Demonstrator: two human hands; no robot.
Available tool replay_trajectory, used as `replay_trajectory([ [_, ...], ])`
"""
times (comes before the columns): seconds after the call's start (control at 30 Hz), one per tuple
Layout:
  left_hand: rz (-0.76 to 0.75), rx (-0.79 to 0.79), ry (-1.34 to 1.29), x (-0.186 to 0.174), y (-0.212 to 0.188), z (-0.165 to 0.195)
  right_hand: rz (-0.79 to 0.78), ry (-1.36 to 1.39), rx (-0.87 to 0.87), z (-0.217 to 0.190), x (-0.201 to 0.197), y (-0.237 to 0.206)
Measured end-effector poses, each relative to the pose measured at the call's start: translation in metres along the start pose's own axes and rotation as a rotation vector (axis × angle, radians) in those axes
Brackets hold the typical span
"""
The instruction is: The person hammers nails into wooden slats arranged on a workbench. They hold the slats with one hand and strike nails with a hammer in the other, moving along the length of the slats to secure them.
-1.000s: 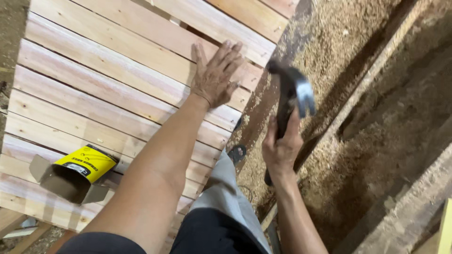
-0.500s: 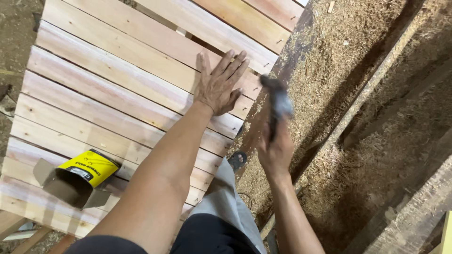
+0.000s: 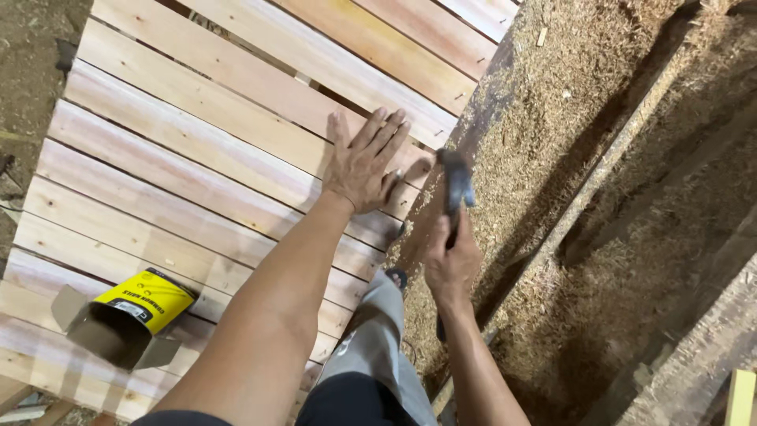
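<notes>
Slatted wood panel (image 3: 197, 158), open yellow box (image 3: 126, 315), contents unseen

The hammer (image 3: 456, 189) is smeared by motion at its head, so its shape and whether it touches the slats (image 3: 236, 150) cannot be told, and the right hand (image 3: 449, 264) covers most of its handle. The slats run out past the picture's edge at 12 and 9 o'clock. At 7 o'clock the open yellow box (image 3: 130, 315) is dark inside, its contents unreadable, and at 5 o'clock a pale board (image 3: 740, 394) is cut off.
</notes>
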State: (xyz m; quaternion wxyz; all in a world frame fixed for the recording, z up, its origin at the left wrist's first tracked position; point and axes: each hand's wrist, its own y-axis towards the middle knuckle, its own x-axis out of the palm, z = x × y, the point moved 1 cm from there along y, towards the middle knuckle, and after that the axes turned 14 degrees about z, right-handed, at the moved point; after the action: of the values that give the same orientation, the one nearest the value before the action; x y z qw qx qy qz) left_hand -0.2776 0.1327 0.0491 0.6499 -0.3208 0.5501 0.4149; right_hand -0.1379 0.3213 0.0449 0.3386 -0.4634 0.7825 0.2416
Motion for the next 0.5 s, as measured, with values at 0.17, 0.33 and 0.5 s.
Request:
replay_trajectory([
  [0.17, -0.056, -0.021, -0.016, 0.002, 0.002, -0.002, -0.260, 0.452, 0.648, -0.023, -0.026, 0.055],
  [0.33, 0.026, -0.006, -0.012, 0.000, 0.000, -0.003, -0.270, 0.464, 0.671, -0.073, -0.047, 0.107],
  [0.5, -0.041, -0.087, -0.075, -0.003, 0.023, -0.008, -0.268, 0.066, 0.342, -0.090, -0.039, 0.116],
])
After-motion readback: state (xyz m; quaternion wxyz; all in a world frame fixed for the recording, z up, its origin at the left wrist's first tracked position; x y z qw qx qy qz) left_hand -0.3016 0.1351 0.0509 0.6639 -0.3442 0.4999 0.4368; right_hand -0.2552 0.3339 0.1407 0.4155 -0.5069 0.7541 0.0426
